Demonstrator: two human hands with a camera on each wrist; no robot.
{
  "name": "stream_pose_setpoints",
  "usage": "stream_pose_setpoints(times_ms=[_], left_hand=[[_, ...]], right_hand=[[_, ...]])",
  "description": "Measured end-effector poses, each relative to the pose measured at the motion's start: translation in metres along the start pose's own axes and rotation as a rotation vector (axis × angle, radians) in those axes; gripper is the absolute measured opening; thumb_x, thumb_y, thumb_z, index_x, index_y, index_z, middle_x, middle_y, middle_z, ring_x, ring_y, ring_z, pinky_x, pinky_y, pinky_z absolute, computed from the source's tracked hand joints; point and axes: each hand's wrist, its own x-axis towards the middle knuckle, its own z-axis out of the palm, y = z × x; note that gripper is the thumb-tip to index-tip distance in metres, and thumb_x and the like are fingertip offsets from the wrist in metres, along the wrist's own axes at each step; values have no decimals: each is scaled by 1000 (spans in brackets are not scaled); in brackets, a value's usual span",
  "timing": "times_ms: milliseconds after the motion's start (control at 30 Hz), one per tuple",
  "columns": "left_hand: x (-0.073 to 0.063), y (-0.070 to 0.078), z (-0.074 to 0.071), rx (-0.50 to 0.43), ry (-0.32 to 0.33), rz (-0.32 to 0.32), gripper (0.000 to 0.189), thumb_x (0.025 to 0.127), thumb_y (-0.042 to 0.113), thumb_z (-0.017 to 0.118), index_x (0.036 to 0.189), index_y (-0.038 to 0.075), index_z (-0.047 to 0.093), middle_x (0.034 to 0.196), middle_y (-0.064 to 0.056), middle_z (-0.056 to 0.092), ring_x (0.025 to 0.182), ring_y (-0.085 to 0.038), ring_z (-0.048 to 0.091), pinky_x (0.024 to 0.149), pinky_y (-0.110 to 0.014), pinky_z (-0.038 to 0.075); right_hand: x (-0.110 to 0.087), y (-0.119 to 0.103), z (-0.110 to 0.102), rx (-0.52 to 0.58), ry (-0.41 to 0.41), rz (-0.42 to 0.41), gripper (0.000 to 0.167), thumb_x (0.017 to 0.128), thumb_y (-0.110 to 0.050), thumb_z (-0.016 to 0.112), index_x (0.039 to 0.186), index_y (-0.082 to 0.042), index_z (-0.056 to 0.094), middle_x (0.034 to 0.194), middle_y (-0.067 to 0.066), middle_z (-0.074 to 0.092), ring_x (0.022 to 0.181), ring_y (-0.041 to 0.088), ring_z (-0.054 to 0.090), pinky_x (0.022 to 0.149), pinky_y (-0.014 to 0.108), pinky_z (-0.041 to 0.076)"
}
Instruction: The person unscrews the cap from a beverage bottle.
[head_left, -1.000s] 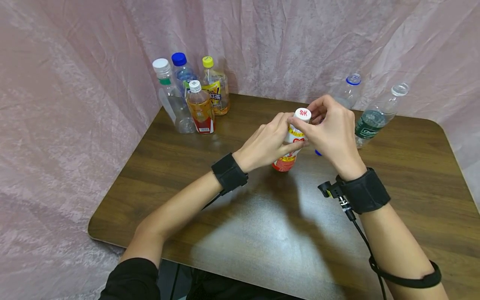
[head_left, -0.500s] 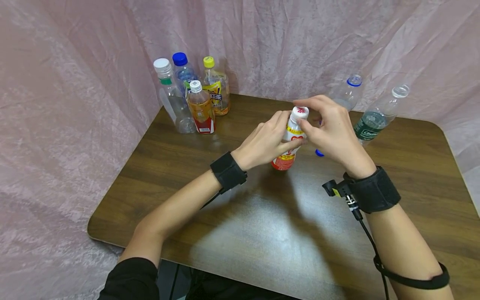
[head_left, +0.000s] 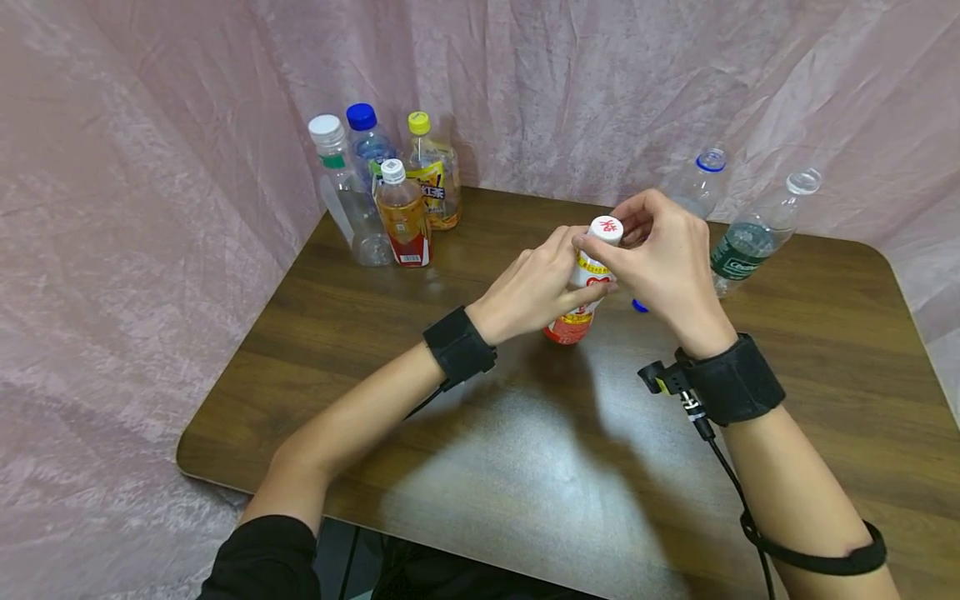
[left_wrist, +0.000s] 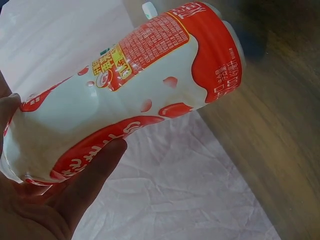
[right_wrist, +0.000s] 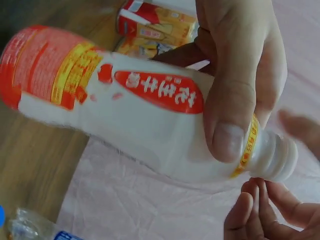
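Observation:
My left hand [head_left: 528, 287] grips a white and red plastic drink bottle [head_left: 568, 327] round its upper body, the thumb across its front. The bottle leans, its white cap [head_left: 606, 228] uppermost with a red mark on top. At that cap is my right hand [head_left: 667, 262], thumb on the near side and curled fingers on the far side. The right wrist view shows these fingers [right_wrist: 257, 207] close against the cap. In the left wrist view, the red base of the bottle points toward the wooden table.
Back left stand a clear white-capped bottle [head_left: 360, 225], a blue-capped one [head_left: 369, 150], an orange drink bottle [head_left: 405, 221] and a yellow-capped bottle [head_left: 442, 179]. Behind my right hand are two uncapped bottles, one blue-rimmed [head_left: 693, 187], one green-labelled [head_left: 742, 250]. A blue cap [head_left: 640, 306] lies nearby.
The right hand's fingers spread off the cap half a second ago and now close round it again. The cap's red mark has turned. The left hand keeps its grip, barely moving.

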Motion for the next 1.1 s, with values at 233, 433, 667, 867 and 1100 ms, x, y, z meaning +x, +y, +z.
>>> stream_pose_setpoints(times_ms=[233, 433, 667, 867, 1100], left_hand=[[2, 1, 1, 11, -2, 15, 63, 98, 52, 64, 141, 11, 44, 120, -2, 57, 95, -9, 63, 76, -25, 56], [4, 0, 2, 22, 30, 41, 63, 97, 55, 64, 137, 9, 46, 121, -2, 57, 95, -8, 63, 76, -23, 55], [19, -6, 3, -26, 5, 5, 66, 97, 59, 62, 140, 13, 45, 121, -1, 58, 99, -9, 64, 79, -26, 56], [56, -26, 6, -34, 11, -69, 72, 96, 62, 61, 143, 11, 43, 123, -2, 58, 105, -12, 63, 84, -27, 56], [90, -44, 12, -2, 41, -153, 79, 93, 67, 60, 144, 9, 39, 124, -5, 57, 106, -14, 64, 84, -26, 57]], right_hand=[[-1, 1, -8, 4, -55, -103, 29, 87, -16, 80, 113, -3, 76, 102, 14, 74, 81, 26, 70, 65, 9, 40], [-1, 1, -12, 20, -97, -170, 34, 91, -5, 73, 125, -5, 73, 114, 12, 73, 82, 23, 62, 70, 14, 39], [-4, -1, -22, 73, 10, -138, 33, 89, -5, 76, 123, -7, 75, 115, 12, 73, 91, 2, 61, 79, 8, 45], [-14, 7, -22, 62, 56, -53, 31, 88, -9, 77, 119, -7, 76, 110, 12, 73, 87, -12, 57, 76, 5, 46], [-31, 19, -12, 29, 8, -11, 30, 88, -10, 78, 118, -6, 75, 109, 10, 73, 91, 18, 69, 75, 8, 46]])
